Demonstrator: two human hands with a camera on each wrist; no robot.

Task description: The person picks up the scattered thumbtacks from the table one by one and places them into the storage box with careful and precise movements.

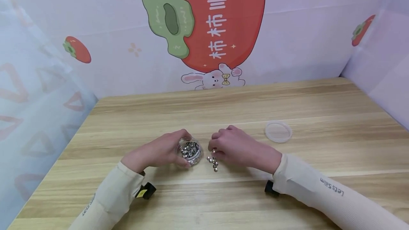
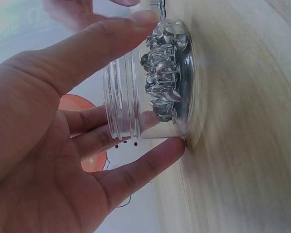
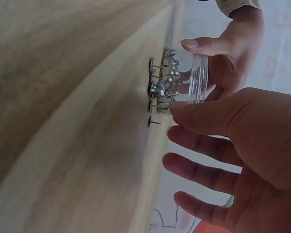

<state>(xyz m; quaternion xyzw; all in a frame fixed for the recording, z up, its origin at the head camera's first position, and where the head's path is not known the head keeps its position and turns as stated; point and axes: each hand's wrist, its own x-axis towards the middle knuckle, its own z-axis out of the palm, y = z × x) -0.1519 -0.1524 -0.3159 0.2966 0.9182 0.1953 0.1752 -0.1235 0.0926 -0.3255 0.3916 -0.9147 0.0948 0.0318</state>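
Observation:
My left hand (image 1: 166, 149) holds a clear round jar (image 2: 136, 131) around its side, thumb on one side and fingers on the other. The jar stands on the table, uncapped, with many silver thumbtacks (image 1: 190, 150) inside. Just right of the jar, several loose thumbtacks (image 1: 213, 164) lie on the wood, most with heads down and pins up in the right wrist view. My right hand (image 1: 234, 146) hovers close beside these loose tacks. Its thumb and forefinger (image 3: 191, 138) come near each other, slightly apart, with no tack visible between them.
A clear round lid (image 1: 278, 131) lies on the wooden table (image 1: 204, 201), to the right of and beyond my right hand. Behind the table hangs a printed cloth backdrop (image 1: 112, 17), with more cloth at both sides.

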